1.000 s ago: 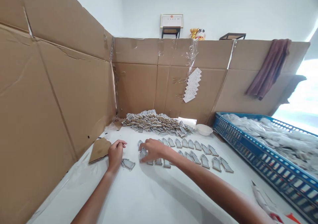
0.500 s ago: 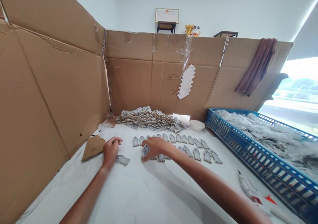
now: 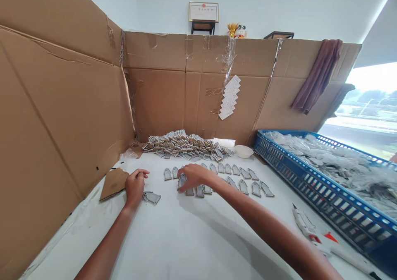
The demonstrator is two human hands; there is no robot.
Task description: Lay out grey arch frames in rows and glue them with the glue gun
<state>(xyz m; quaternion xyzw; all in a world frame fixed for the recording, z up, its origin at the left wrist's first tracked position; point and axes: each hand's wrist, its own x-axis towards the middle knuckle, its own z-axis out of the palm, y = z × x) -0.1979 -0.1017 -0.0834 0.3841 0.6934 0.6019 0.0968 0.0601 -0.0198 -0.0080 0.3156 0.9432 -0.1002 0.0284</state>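
Note:
My right hand (image 3: 195, 175) reaches over the near row of small grey metal pieces, each shaped like a tag with a pointed top. Its thumb and fingers close around the metal tag (image 3: 182, 182) at the left end of that row. The hand hides part of both rows. Beside a torn cardboard piece, my left hand (image 3: 135, 185) rests on the table with curled fingers; whether something is inside them is hidden. Just right of that wrist lies a single metal tag (image 3: 151, 197). Another row of tags (image 3: 228, 168) runs farther back.
A large heap of metal tags (image 3: 182, 144) lies against the cardboard wall (image 3: 161, 102). Near it stands a white bowl (image 3: 243, 151). The blue crate (image 3: 310, 193) at right holds plastic-bagged parts. A utility knife (image 3: 305, 224) lies beside it. The torn cardboard (image 3: 113, 183) is at left.
The camera view has shifted slightly. My right hand stays at the left end of the near row, its fingers still around the tag there. My left hand keeps its place.

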